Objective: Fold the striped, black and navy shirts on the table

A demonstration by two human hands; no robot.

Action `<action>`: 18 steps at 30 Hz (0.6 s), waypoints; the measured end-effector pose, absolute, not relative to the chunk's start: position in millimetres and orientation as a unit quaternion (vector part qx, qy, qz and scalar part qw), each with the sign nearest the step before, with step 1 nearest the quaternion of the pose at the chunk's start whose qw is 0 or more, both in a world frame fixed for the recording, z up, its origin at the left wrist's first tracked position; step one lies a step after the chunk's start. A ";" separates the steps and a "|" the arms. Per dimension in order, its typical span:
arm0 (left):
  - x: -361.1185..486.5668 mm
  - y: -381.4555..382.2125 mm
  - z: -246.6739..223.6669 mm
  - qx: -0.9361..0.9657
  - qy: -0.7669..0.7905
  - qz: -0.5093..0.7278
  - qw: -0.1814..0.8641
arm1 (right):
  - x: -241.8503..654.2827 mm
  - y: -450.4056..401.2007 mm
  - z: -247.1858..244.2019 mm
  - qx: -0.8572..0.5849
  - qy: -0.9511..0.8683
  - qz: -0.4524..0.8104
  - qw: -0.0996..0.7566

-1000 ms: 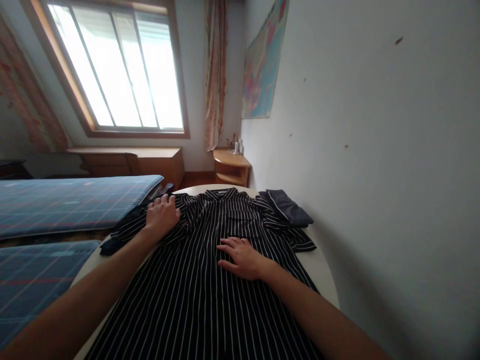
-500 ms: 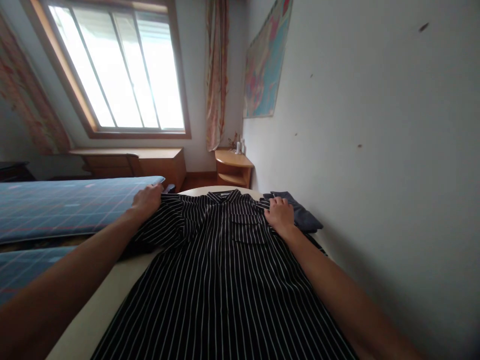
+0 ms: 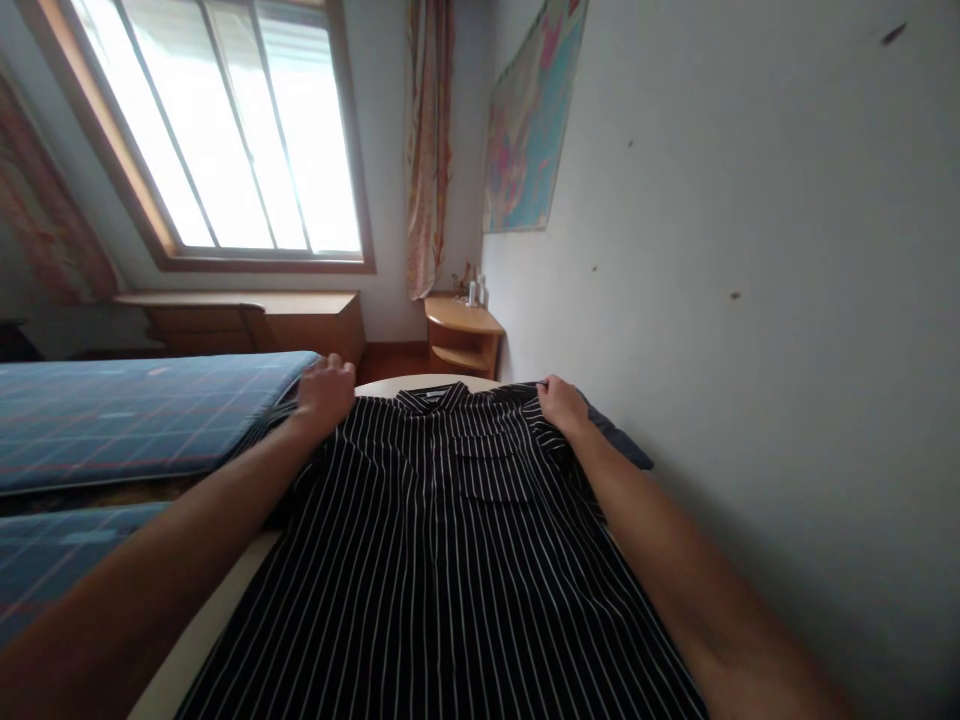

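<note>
A black shirt [image 3: 442, 540] with thin white stripes lies front up on a cream round-edged table [image 3: 238, 590], its collar at the far end. A flapped pocket shows on its right half. My left hand [image 3: 328, 393] is closed on the shirt at the left shoulder, near the bed edge; the sleeve there hangs partly behind my forearm. At the opposite shoulder, my right hand [image 3: 564, 406] pinches the cloth near the top of the sleeve. Just beyond that hand lies a dark folded cloth [image 3: 621, 442], partly covered by hand and shirt.
Blue plaid mattresses [image 3: 142, 415] border the table on the left. A white wall [image 3: 750, 420] runs close along the right. Behind the table stand a small corner shelf [image 3: 463, 318] and a wooden desk [image 3: 315, 312] under the window [image 3: 225, 130].
My left hand has shifted right, from the sleeve end to nearer the shoulder. My right hand has gone from lying on the shirt to pinching its shoulder, and the shoulder cloth is spread wider.
</note>
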State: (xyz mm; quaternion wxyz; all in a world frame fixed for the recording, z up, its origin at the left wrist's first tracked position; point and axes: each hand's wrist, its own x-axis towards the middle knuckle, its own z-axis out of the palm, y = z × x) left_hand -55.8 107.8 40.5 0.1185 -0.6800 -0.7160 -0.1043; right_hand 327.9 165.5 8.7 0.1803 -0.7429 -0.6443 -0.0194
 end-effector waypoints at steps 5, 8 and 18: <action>27.9 93.1 -35.5 -0.745 -0.660 -0.082 0.061 | 328.2 179.4 16.8 -0.723 -0.661 -0.014 0.197; 42.5 82.2 -79.8 -0.750 -0.658 -0.062 -0.003 | 330.2 177.8 17.1 -0.703 -0.681 -0.023 0.203; 23.3 65.2 -93.3 -0.757 -0.651 -0.041 0.036 | 354.9 169.1 5.2 -0.736 -0.663 -0.023 0.135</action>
